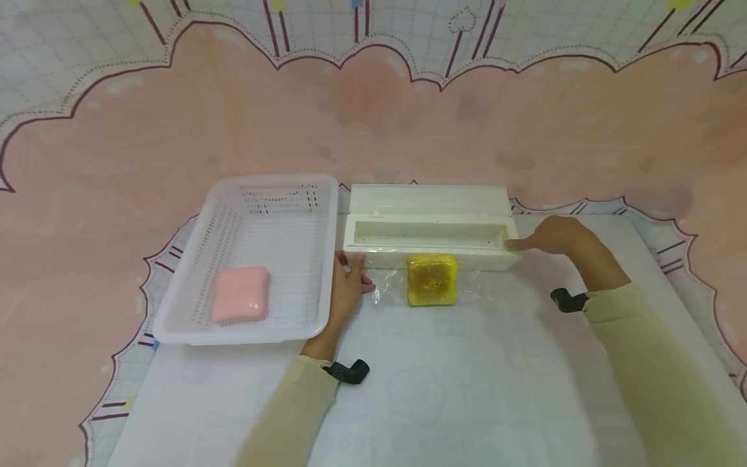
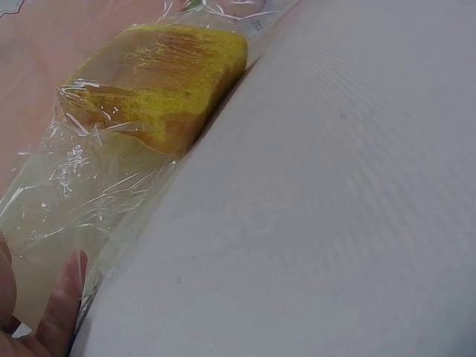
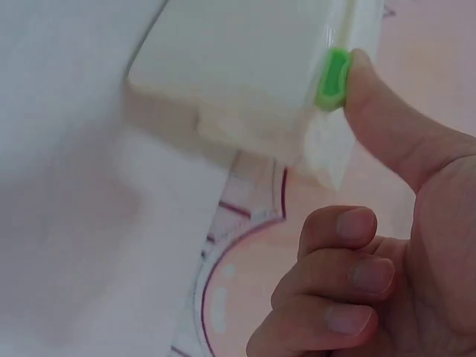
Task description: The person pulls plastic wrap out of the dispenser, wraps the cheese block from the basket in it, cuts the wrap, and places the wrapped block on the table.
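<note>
A long cream cling film box [image 1: 432, 261] stands with its lid [image 1: 430, 200] tipped back and a long recess showing. Clear cling film [image 1: 385, 285] spreads from its front over a yellow block [image 1: 432, 280], browned on top like toast. At the box's front left corner my left hand [image 1: 345, 285] grips the end, fingertips right by the film's edge. My right hand [image 1: 563, 237] reaches to the opposite end. In the right wrist view, one extended digit presses a green slider [image 3: 334, 78] on the rim, while other fingers [image 3: 342, 274] curl loosely below.
A white perforated basket [image 1: 245, 338] stands left of the box, close against my left hand. Inside it lies a pink rounded block [image 1: 240, 294]. Everything rests on a white table [image 1: 438, 389], and a patterned peach cloth [image 1: 373, 130] lies beyond its back edge.
</note>
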Demonstrator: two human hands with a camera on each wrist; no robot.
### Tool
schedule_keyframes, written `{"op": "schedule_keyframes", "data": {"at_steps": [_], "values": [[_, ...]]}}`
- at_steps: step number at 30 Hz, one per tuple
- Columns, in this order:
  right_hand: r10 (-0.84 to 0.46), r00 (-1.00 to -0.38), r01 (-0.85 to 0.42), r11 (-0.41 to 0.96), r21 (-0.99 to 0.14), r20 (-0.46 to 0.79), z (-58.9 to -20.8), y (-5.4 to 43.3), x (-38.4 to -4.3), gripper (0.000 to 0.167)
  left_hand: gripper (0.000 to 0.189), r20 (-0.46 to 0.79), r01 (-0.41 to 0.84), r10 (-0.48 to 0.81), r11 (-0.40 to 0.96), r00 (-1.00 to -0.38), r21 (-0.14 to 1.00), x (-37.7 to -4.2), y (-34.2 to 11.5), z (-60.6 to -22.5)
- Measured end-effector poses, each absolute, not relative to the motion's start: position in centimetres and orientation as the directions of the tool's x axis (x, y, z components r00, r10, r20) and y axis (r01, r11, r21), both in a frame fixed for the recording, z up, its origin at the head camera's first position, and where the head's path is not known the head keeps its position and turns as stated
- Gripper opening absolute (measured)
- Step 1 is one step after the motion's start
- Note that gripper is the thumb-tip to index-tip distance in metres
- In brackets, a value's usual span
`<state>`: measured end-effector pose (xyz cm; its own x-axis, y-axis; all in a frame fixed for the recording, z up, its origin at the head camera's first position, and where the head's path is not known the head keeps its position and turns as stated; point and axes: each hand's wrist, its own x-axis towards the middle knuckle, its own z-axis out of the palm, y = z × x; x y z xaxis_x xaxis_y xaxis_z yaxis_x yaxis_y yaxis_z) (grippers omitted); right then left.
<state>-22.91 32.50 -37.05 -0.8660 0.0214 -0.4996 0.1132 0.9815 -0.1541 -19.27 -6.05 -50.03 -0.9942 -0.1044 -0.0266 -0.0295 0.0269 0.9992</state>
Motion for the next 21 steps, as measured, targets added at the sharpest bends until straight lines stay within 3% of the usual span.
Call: {"op": "schedule_keyframes", "data": {"at_steps": [9,17,21], "values": [[0.041,-0.849,0.18,0.96,-0.214,-0.527,-38.0,34.2,-22.3,0.112,0.038,-0.02,-0.022,-0.096,0.024,-0.995,0.999,-19.3,-6.0,-50.0],[0.012,-0.869,0.293,0.817,-0.496,-0.494,-41.2,34.2,-20.5,0.079,0.04,-0.042,-0.047,-0.113,0.044,-0.993,0.998,-18.9,-6.0,-49.7],[0.072,-0.923,0.303,0.741,-0.599,-0.378,-42.3,33.6,-18.6,0.075,0.05,-0.082,-0.095,-0.119,0.1,-0.989,0.991,-18.0,-5.3,-49.0]]}}
